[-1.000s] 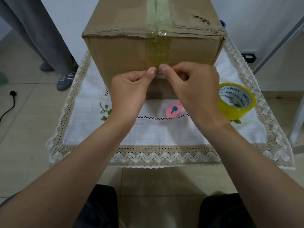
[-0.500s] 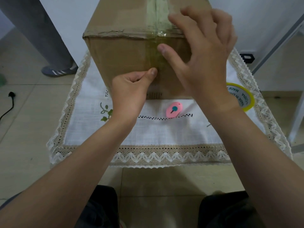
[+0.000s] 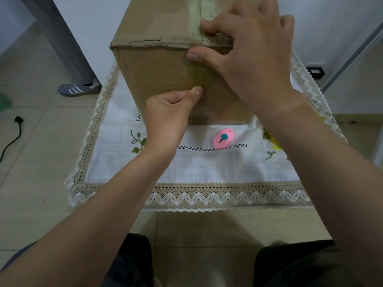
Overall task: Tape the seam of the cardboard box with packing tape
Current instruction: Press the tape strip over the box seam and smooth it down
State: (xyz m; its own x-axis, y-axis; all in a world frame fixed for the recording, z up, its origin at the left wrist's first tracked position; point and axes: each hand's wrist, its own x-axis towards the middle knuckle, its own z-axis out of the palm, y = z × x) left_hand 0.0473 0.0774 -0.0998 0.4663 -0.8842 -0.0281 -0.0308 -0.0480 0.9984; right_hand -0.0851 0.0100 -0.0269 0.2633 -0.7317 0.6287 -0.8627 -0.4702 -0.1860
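Note:
A brown cardboard box [image 3: 157,69] stands on a white lace-edged cloth [image 3: 207,166]. A strip of clear tape [image 3: 195,13] runs along its top seam and down the front face. My right hand [image 3: 248,59] lies spread over the box's top front edge, fingers on the top and thumb pressing the tape on the front face. My left hand [image 3: 167,114] is curled, its thumb tip pressed on the tape's lower end on the front face. The yellow tape roll [image 3: 275,143] is almost wholly hidden behind my right forearm.
A pink box cutter [image 3: 223,138] lies on the cloth just in front of the box. Another person's leg and grey striped shoe [image 3: 78,88] stand at the left. A black cable [image 3: 12,137] lies on the tiled floor. My knees are below the table edge.
My right hand left the tape's lower end, rose to the box's top front edge and settled over the tape there. My left thumb stayed on the lower end.

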